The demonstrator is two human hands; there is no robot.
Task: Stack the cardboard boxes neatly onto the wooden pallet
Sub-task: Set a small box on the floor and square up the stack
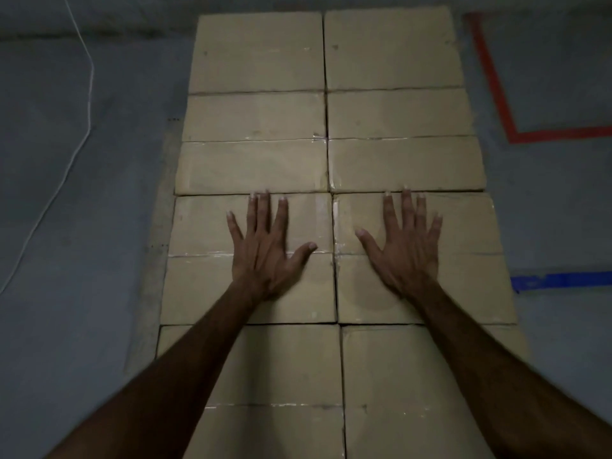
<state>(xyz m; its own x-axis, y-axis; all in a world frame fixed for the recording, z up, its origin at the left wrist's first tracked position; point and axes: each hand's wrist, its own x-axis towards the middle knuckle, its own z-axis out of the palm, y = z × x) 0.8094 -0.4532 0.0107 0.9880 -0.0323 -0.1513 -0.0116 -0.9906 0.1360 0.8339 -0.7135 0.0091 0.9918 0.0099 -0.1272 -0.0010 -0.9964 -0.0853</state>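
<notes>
Cardboard boxes [258, 167] packed edge to edge in two columns, centre frame, running 12 to 6 o'clock. Left hand [265, 256] flat on left-column box, fingers straight, spread. Right hand [405, 253] flat on right-column box, same. Pallet hidden. Red tape [496, 94] at 2 o'clock, blue tape [563, 281] at 3, white cable [87, 94] at 10.

Pallet hidden under boxes [258, 167], only a pale strip at left. Nearest boxes cut off by bottom edge. Forearms cut off at bottom corners. Red tape [496, 94] and blue tape [563, 280] cut off at right edge. White cable [79, 134] cut off at top and left.
</notes>
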